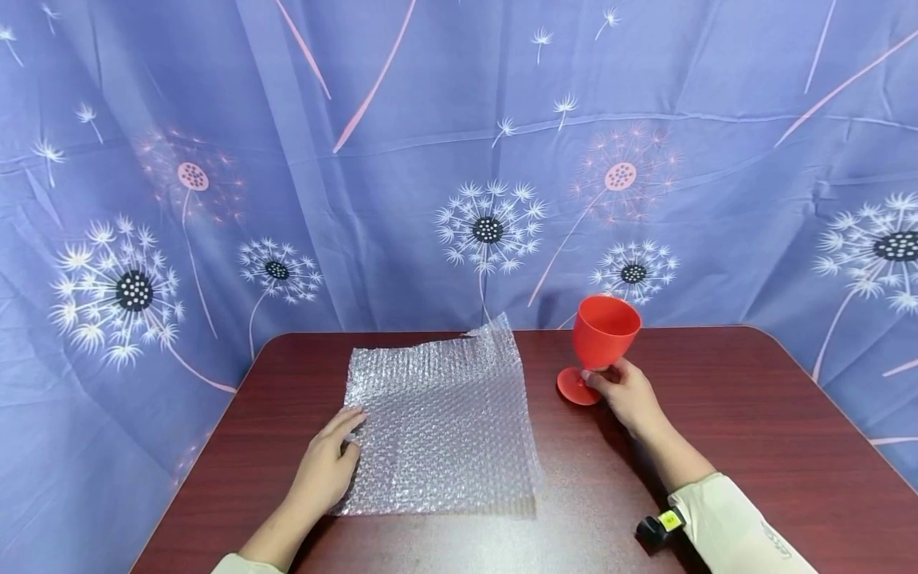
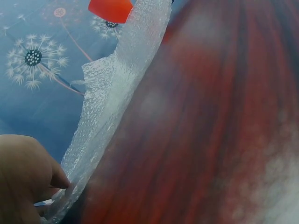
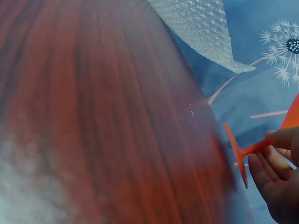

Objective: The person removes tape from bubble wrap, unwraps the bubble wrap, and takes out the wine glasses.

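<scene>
A red goblet is tilted to the right above the far right part of the table. My right hand holds it by the stem, thumb and fingers around it; the right wrist view shows the foot clear of the palm. A sheet of bubble wrap lies left of the goblet, its far right corner raised. My left hand rests at the wrap's left edge, fingertips touching it and thumb apart. In the left wrist view, part of that hand meets the wrap.
The dark red wooden table has rounded far corners. Directly behind it hangs a blue curtain with dandelion prints. A black strap device with a yellow label sits at the right sleeve.
</scene>
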`<state>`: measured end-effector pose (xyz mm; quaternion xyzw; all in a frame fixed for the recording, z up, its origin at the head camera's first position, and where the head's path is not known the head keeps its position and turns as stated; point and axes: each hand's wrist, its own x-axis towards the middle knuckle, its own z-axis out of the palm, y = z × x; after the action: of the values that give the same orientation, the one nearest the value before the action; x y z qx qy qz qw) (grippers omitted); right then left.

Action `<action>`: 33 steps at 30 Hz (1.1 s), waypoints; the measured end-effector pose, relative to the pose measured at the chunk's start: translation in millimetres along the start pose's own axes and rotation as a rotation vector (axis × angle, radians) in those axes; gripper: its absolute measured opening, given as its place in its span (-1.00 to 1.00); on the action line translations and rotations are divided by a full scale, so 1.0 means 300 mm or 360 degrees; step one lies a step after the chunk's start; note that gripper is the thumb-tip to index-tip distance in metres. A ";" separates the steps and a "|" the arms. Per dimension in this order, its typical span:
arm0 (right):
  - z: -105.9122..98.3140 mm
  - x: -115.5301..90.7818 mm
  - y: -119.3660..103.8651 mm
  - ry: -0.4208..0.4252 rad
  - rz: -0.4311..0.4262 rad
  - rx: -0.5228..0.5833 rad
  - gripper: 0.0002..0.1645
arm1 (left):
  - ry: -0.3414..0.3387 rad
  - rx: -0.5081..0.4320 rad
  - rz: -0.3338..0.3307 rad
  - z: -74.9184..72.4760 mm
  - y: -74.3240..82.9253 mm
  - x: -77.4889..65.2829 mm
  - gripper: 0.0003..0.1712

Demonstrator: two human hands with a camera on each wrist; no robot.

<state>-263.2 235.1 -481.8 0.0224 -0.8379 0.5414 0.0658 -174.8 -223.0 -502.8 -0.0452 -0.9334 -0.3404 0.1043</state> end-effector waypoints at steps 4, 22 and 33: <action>0.002 0.004 0.008 0.0012 -0.0001 -0.0010 -0.58 | -0.0017 0.0007 -0.0009 0.002 -0.005 0.005 -0.45; 0.011 0.013 0.048 0.0033 -0.0051 0.0080 -0.68 | 0.0006 -0.0050 -0.0073 -0.006 0.003 0.006 -0.43; -0.001 0.014 0.062 0.0010 -0.0034 0.0030 -0.65 | 0.0110 -0.0155 -0.0141 -0.010 -0.005 -0.001 -0.53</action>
<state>-269.5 243.2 -497.8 0.0304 -0.8322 0.5487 0.0739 -174.3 -226.0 -501.6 0.0028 -0.9127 -0.3909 0.1189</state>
